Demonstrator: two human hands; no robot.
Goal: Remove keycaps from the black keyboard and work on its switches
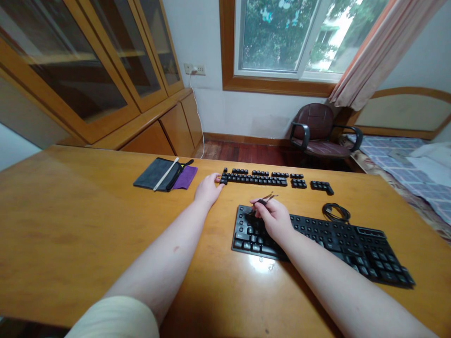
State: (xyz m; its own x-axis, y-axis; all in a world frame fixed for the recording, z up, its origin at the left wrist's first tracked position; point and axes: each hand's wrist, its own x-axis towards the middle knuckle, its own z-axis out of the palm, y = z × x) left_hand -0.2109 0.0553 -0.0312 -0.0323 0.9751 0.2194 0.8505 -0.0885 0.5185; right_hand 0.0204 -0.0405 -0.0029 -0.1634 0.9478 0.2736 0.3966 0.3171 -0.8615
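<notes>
The black keyboard point(338, 239) lies on the desk in front of me, with many of its upper keycaps off and bare switches showing. Over its left part, my right hand point(276, 218) is closed around a keycap puller point(261, 202) with a dark handle and thin wire ends pointing up and away. Loose black keycaps point(259, 179) stand in rows along the far side of the desk. At the left end of these rows, the thumb and fingers of my left hand point(207, 190) close round a keycap point(223, 180); the fingertips are partly hidden.
A grey pouch point(151, 173) with a pale stick point(166, 173) on it lies left on the wooden desk point(88, 225), beside a purple cloth point(185, 178). The coiled cable point(335, 212) sits behind the keyboard. Beyond the desk stand an office chair point(315, 126) and a glass-door cabinet point(105, 70).
</notes>
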